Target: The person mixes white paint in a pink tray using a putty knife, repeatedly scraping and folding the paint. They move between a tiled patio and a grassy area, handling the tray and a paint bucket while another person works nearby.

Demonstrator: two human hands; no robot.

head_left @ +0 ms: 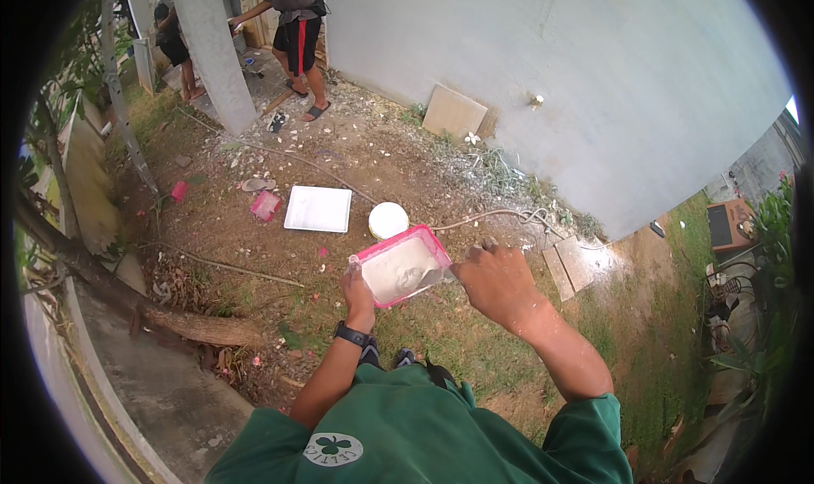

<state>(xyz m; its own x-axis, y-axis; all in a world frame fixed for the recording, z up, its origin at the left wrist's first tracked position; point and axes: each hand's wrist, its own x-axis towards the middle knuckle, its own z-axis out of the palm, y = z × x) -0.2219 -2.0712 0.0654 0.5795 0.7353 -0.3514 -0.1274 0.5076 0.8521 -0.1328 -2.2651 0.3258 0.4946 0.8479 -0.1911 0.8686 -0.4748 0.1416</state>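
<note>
A pink rectangular tub of whitish paste is in front of my body, above the ground. My left hand, with a dark watch on its wrist, is closed on the tub's left side. At the tub's right end, my right hand is closed around the handle of a putty knife, mostly hidden by the fingers. The putty knife's blade lies at the paste, near a raised lump. White specks dot my right hand and forearm.
On the ground beyond stand a white round bucket, a white tray and a pink container. A hose runs toward the grey wall. Boards lie right. Two people stand far left by a pillar; a trunk is left.
</note>
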